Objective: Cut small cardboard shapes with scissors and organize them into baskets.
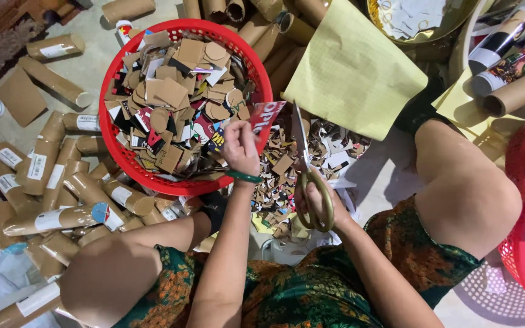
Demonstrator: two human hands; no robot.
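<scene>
Glossy red plastic basket [123, 159], matt brown cardboard tubes [62, 182], shiny brass-coloured metal scissors [308, 176], matt yellow paper [353, 73].

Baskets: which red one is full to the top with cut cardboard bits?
The big round red basket beside the left hand; the other red baskets sit cut off at the right edge.

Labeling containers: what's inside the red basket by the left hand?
The red basket is heaped with cut cardboard pieces, brown and printed, squares and discs. Lower layers and the basket's bottom are covered.

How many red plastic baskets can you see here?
3. One big red basket of cardboard scraps lies ahead of the left hand; two more sit at the right edge, both cut off, so others may be hidden.
</scene>
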